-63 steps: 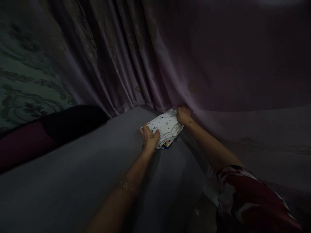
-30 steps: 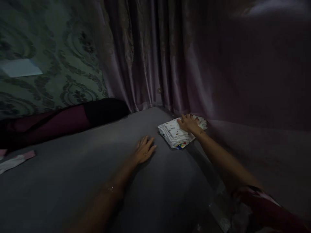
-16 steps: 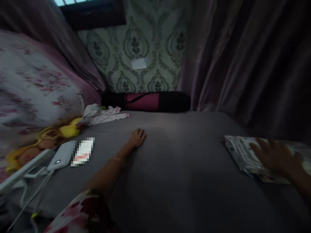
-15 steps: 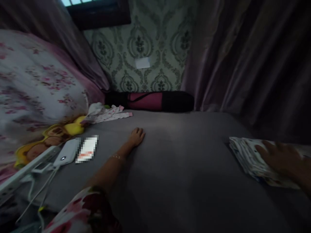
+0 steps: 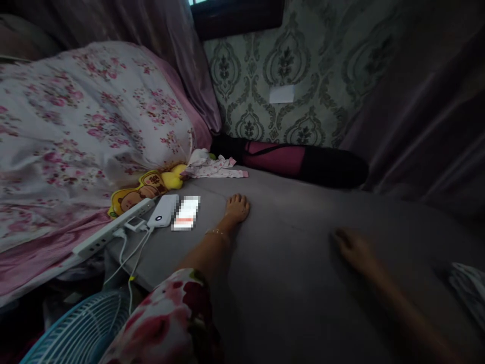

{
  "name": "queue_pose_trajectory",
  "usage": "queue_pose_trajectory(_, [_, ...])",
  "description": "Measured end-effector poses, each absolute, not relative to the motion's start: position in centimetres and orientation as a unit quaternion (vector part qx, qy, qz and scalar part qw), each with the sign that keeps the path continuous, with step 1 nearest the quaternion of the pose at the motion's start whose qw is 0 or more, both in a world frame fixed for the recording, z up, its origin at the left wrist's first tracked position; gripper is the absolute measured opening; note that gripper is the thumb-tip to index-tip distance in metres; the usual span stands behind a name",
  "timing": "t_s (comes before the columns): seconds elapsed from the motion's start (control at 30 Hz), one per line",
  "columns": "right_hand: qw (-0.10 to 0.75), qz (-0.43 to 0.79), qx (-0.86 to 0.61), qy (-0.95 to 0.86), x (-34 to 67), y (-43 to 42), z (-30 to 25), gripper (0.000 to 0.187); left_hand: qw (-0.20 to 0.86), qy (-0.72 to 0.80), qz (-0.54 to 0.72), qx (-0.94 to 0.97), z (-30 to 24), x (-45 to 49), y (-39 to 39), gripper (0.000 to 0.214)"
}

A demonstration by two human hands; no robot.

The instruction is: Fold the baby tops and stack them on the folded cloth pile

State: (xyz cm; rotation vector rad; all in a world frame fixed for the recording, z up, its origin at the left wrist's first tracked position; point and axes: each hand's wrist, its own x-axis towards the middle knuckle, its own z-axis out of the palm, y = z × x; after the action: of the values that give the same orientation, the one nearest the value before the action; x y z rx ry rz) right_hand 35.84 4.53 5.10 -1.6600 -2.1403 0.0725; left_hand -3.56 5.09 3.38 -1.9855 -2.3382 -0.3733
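My left hand (image 5: pixel 238 208) lies flat on the grey bed surface (image 5: pixel 288 263), fingers stretched out, holding nothing. A thin bracelet (image 5: pixel 216 231) circles that wrist. My right hand (image 5: pixel 353 246) is over the right part of the bed, low and blurred. Its fingers are too smeared to read, and no object shows in it. At the far right edge lies a folded cloth stack (image 5: pixel 468 288), partly cut off and apart from the right hand. Left of my left hand are a phone with a blurred-out screen (image 5: pixel 186 213) and a white power bank (image 5: pixel 164 210).
A white power strip (image 5: pixel 113 227) with cables runs along the bed's left side, above a blue fan (image 5: pixel 83 328). A yellow plush toy (image 5: pixel 172 179) and small patterned clothes (image 5: pixel 215 168) lie farther back. A black and pink long bag (image 5: pixel 280 159) rests against the wall.
The view has swung left, so the fan now shows. My right hand has come off the folded cloth stack and moved left over the bed. My left hand stays flat.
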Motion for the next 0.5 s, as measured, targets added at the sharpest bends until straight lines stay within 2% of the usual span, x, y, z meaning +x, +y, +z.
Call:
queue_pose_trajectory(0.07, [0.192,0.067,-0.550,-0.810,28.9,4.5,3.4,0.049,0.030,-0.747,-0.126,-0.652,3.6,-4.1,5.0,0.047])
queue_pose_trajectory(0.2, [0.158,0.058,-0.518,-0.839,19.7,2.3,2.4,0.054,-0.028,-0.699,-0.147,-0.699,4.6,-6.6,6.0,0.038])
queue_pose_trajectory(0.33, [0.135,0.022,-0.532,-0.836,17.1,0.6,2.4,0.054,-0.084,-0.698,-0.146,-0.696,6.3,-11.4,7.7,0.030])
queue_pose_trajectory(0.5, [0.133,0.013,-0.535,-0.834,17.2,0.6,2.4,0.054,-0.009,-0.792,-0.166,-0.587,9.6,-19.0,7.8,0.043])
